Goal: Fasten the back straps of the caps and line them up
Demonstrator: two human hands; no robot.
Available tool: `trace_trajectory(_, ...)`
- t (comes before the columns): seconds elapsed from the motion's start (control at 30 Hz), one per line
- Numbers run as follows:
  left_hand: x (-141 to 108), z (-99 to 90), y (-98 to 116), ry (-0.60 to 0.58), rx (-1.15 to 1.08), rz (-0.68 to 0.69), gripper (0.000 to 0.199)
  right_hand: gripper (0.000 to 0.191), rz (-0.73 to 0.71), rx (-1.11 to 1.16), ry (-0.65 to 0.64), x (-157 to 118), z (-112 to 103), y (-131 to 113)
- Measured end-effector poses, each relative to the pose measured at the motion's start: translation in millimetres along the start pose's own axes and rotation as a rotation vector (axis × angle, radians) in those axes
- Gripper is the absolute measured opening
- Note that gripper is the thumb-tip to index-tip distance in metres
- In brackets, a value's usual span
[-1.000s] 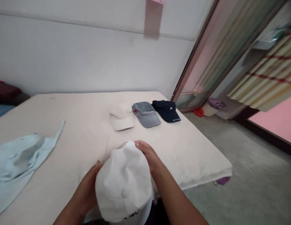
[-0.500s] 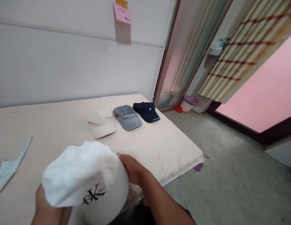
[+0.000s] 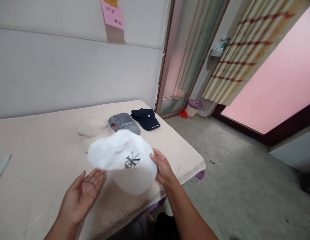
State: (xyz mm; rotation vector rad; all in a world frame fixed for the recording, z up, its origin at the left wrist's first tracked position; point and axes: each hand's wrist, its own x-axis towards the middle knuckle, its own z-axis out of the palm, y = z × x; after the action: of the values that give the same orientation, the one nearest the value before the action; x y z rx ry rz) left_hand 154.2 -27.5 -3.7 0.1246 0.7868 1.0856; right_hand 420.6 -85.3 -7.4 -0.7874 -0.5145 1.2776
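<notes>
A white baseball cap (image 3: pixel 122 155) with a black monogram is held above the front part of the bed. My right hand (image 3: pixel 162 166) grips its right edge, thumb on top and the fingers partly hidden beneath. My left hand (image 3: pixel 82 195) is turned palm up at the cap's lower left edge. Its fingers are stretched out, and the fingertips are at or just under the cloth. Behind the held cap, a cream cap (image 3: pixel 88 128), a grey cap (image 3: pixel 122 121) and a navy cap (image 3: pixel 146 118) lie side by side. The held cap covers part of the cream and grey ones.
The bed (image 3: pixel 40 150) has a pale textured cover and meets a white wall (image 3: pixel 57 73). A pale blue cloth strip (image 3: pixel 2 169) lies at the far left. Beyond the bed's right edge are a concrete floor (image 3: pixel 235 180) and a lined bin (image 3: pixel 193 107).
The white cap has moved forward and right, away from my body. My left hand has loosened from the cap's side and turned palm up. The view has shifted slightly right.
</notes>
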Motion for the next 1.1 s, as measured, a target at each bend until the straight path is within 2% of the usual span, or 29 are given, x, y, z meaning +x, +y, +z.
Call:
trace_trajectory(0.07, 0, 1.7, -8, 0.008, 0.036, -0.088, 0.031, 0.034, -0.132, 0.006, 0.114, 4, -23, -18)
trace_trajectory(0.13, 0, 1.6, -11, 0.014, 0.064, -0.114, 0.024, 0.035, -0.224, -0.021, 0.230, 6, -48, -32)
trace_trajectory(0.23, 1, -1.5, -11, 0.026, 0.092, -0.131, 0.020, 0.038, -0.294, -0.214, 0.466, 6, -86, -45)
trace_trajectory(0.27, 1, -2.8, -11, 0.034, 0.101, -0.135, 0.020, 0.036, -0.305, -0.317, 0.568, 6, -97, -47)
trace_trajectory(0.37, 2, -5.8, -11, 0.040, 0.116, -0.146, 0.018, 0.033, -0.339, -0.444, 0.764, 7, -125, -48)
trace_trajectory(0.5, 1, -7.4, -11, 0.013, 0.125, -0.127, 0.016, 0.038, -0.448, -0.584, 0.986, 13, -141, -49)
trace_trajectory(0.57, 0, -8.1, -10, 0.013, 0.127, -0.117, 0.015, 0.040, -0.503, -0.659, 1.025, 14, -137, -52)
trace_trajectory(0.63, -1, -9.4, -7, 0.020, 0.129, -0.104, 0.015, 0.038, -0.574, -0.755, 1.038, 12, -125, -53)
trace_trajectory(0.7, -3, -11.9, -3, 0.030, 0.117, -0.081, 0.015, 0.033, -0.671, -0.879, 0.994, 10, -102, -47)
trace_trajectory(0.77, -6, -15.9, 2, 0.060, 0.072, -0.052, 0.017, 0.025, -0.735, -0.968, 0.824, 7, -71, -32)
trace_trajectory(0.97, -19, -40.6, 28, 0.205, -0.079, 0.152, 0.019, 0.014, -0.510, -1.087, 0.119, -4, 38, 41)
trace_trajectory(1.03, -24, -55.4, 43, 0.257, -0.120, 0.248, 0.019, 0.013, -0.460, -1.144, -0.088, -7, 66, 64)
trace_trajectory(1.1, -31, -73.7, 61, 0.313, -0.163, 0.343, 0.019, 0.013, -0.433, -1.162, -0.242, -9, 88, 85)
